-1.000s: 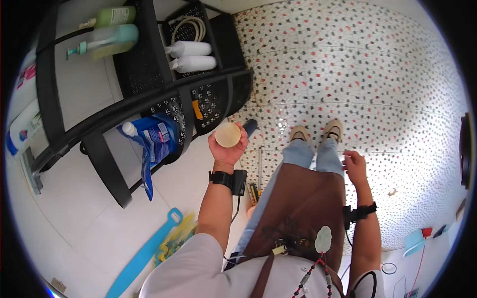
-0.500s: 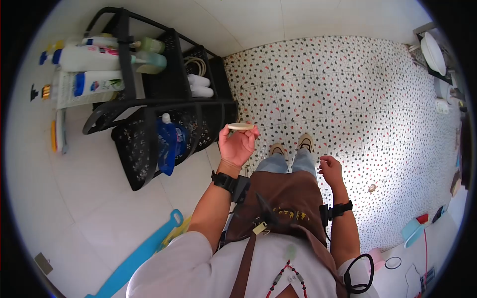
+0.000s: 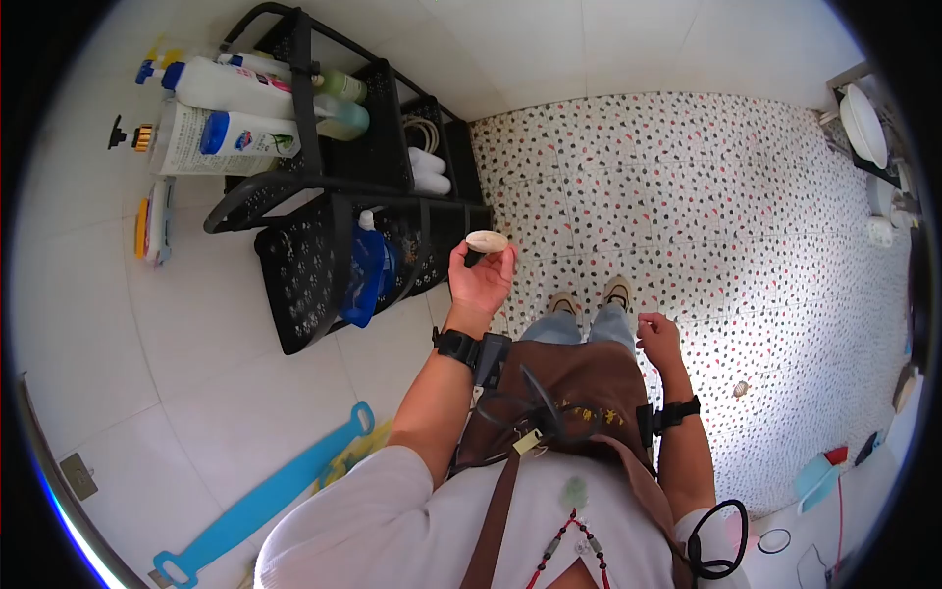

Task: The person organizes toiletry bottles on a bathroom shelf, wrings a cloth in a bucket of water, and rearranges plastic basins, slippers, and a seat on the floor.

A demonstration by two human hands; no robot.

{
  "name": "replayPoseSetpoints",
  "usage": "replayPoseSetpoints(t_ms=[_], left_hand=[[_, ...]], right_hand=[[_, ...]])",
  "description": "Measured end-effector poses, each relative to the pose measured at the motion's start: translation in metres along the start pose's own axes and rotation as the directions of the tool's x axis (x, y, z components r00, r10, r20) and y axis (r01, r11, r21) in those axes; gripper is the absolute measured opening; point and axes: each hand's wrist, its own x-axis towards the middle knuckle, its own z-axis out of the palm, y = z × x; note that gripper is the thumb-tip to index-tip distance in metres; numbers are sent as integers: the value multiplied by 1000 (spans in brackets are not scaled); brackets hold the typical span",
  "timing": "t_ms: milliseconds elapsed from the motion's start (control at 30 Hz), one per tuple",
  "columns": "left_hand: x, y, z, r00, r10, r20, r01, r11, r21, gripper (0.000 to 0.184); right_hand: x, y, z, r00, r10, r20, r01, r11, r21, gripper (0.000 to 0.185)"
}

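Cream-coloured, round, shallow disc, perhaps wood or plastic, though the material is too small to tell, sits at the fingertips of the bare left hand. It is held clear above the palm, seen slantwise, with the thumb on 1 side and the fingers on the other; those fingers are bent and grasping it by the rim. The bare right hand hangs beside the thigh, its fingers loosely bent and released, with nothing visible in them.

As for handling, the disc looks light enough for 1 hand, since a fingertip pinch bears it. It keeps its round outline under that pinch, so it is probably stiff. Its face looks smooth, so a wet or soapy grip might slip; whether it is wet cannot be told. If it is brittle, a drop on the hard white tiled floor with red and black specks could chip it.

The best hold is likely at 2 opposite points of the rim, thumb against fingers, leaving the face free. Just beside the left hand stands a black tiered rack with pale patterned sides, holding a blue plastic pouch with a white cap.
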Motion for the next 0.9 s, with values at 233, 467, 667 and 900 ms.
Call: replayPoseSetpoints(t_ms=[233,467,667,900], left_hand=[[8,6,-10,994,51,-96,-54,998,-28,58],[2,4,13,957,30,288,-143,914,379,51],[-25,-21,61,816,-114,567,-323,723,611,51],[-54,-35,88,723,-284,630,-364,618,697,59]], right_hand=[[2,13,4,997,66,36,-63,995,-78,20],[15,-27,7,993,-104,50,105,994,-15,21],[-8,-171,29,939,-60,337,-75,924,374,32],[-25,-226,35,865,-251,435,-47,822,568,33]])
